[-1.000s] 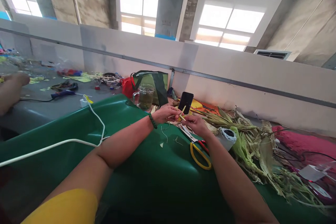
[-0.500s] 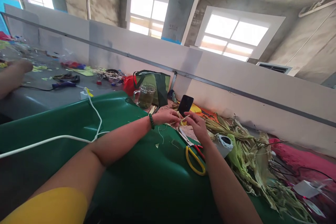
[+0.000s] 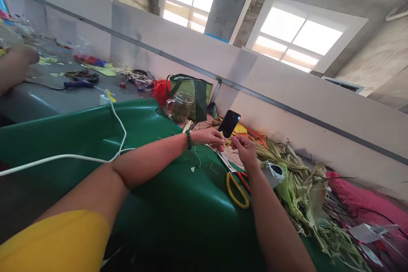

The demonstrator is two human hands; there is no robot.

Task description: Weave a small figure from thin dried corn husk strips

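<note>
My left hand (image 3: 208, 137), with a dark beaded bracelet at the wrist, pinches a pale yellow strip (image 3: 227, 142) that looks like corn husk. Facing it, my right hand (image 3: 244, 148) has its thumb and fingers closed on the other end of that strip. Both hands are held close together above the green mat (image 3: 191, 191). Just below them lie scissors (image 3: 237, 189) with one yellow and one red handle, blades pointing toward the hands. A dark phone (image 3: 229, 123) leans upright right behind the fingers. A thin pale thread (image 3: 199, 159) trails below my left hand.
Dried corn husks (image 3: 299, 182) heap up at right beside a white-rimmed roll (image 3: 274, 173). A glass mug (image 3: 181, 107) and a green bag (image 3: 196, 93) stand behind. A white cable (image 3: 73, 158) crosses the left side. Another person's hand (image 3: 22, 57) shows far left.
My right hand has turned and its fingers have closed in on the strip. The view has tilted and shifted slightly, while the scissors and mug stay in place.
</note>
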